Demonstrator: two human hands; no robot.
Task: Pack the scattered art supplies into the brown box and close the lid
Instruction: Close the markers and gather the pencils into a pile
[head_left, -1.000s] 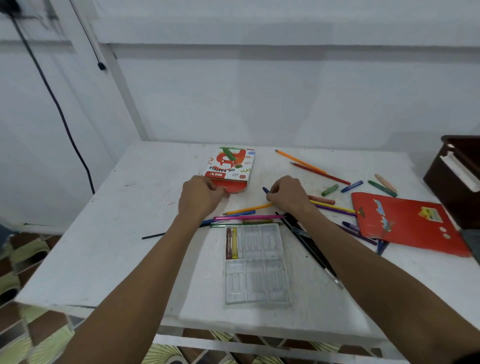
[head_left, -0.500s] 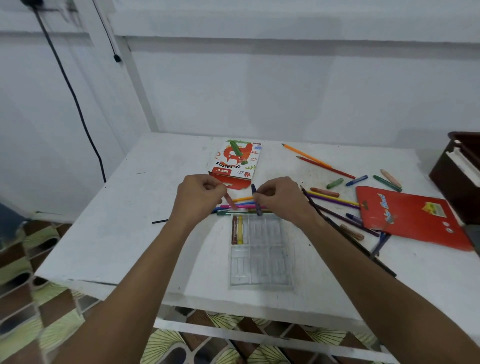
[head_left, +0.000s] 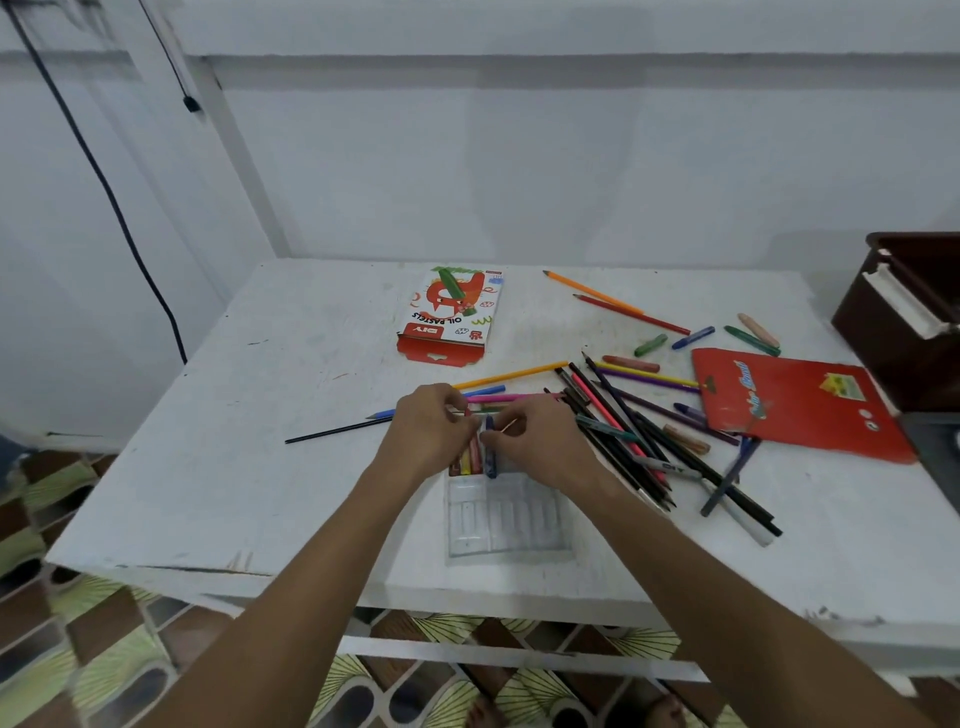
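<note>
The brown box (head_left: 906, 317) is seen at the 3 o'clock edge of the white table (head_left: 260, 467), with its top open and a white strip along its near rim. The art supplies are scattered on the table and are not yet in the box. A clear plastic tray (head_left: 506, 519) is placed at the centre, toward 6 o'clock, and a few crayons (head_left: 467, 460) are laid in its far left slots. The left hand (head_left: 431, 431) is held over the far left corner of the tray, with the fingers curled; a reddish crayon seems to be pinched by it, but this cannot be told for certain. The right hand (head_left: 540, 441) is held just beside it, at 3 o'clock of it, and a dark blue crayon (head_left: 490, 452) is pinched between its thumb and fingers, the lower end of the crayon resting in the tray. At 12 o'clock of the hands, the oil pastels carton (head_left: 449, 317) is lying flat. A heap of dark pencils and pens (head_left: 639, 441) is spread at 3 o'clock of the right hand, and beyond it a flat red packet (head_left: 795, 400) is lying near the box. More loose crayons and coloured pencils (head_left: 649, 345) are scattered toward 1 o'clock.
</note>
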